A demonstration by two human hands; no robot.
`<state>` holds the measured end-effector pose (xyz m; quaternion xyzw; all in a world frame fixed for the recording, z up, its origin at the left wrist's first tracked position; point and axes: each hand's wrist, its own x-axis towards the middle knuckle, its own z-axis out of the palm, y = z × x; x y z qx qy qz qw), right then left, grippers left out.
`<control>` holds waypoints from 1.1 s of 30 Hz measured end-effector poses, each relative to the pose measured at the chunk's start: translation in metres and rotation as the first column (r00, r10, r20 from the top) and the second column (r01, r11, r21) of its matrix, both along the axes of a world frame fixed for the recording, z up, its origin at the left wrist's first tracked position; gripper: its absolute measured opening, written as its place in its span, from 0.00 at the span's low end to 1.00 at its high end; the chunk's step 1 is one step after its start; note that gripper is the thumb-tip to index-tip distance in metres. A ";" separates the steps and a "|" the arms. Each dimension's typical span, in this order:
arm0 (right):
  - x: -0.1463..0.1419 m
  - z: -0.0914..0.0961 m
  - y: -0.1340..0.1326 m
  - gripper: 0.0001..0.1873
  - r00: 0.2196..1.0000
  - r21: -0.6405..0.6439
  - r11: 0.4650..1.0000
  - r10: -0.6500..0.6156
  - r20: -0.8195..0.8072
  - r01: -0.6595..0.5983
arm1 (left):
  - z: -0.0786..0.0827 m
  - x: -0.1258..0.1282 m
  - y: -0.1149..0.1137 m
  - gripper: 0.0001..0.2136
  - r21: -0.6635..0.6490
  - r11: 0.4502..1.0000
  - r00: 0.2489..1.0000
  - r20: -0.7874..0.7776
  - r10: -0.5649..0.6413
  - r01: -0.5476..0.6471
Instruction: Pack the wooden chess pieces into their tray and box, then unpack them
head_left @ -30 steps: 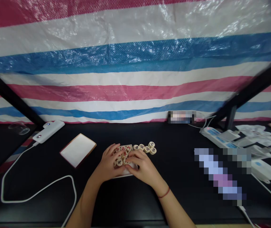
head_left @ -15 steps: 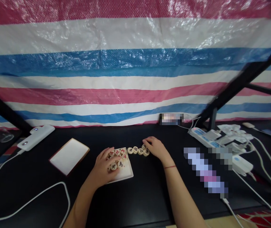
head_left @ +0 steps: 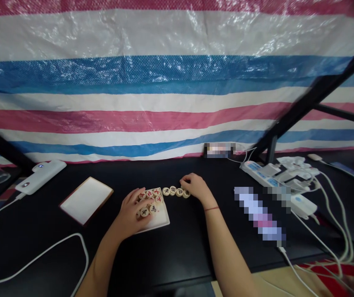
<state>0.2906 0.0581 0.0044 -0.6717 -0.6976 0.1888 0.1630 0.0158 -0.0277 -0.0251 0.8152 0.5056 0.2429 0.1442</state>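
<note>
Now set apart, unlike the closer pair one second earlier, the hands lie on the black worktop. A white tray sits beneath the left hand, whose spread fingers rest over about eight visible xiangqi pieces on the tray. A row of four pieces extends from the tray's far corner toward the right hand, its fingertips just beside the row's end. A white board lies left of the left hand.

Xiangqi pieces hidden under left fingers
</note>
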 end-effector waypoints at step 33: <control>0.002 0.006 0.010 0.09 0.998 -0.118 0.992 0.025 -0.063 -0.032 | -0.007 -0.001 0.001 0.17 0.041 0.999 0.998 0.061 -0.004 0.002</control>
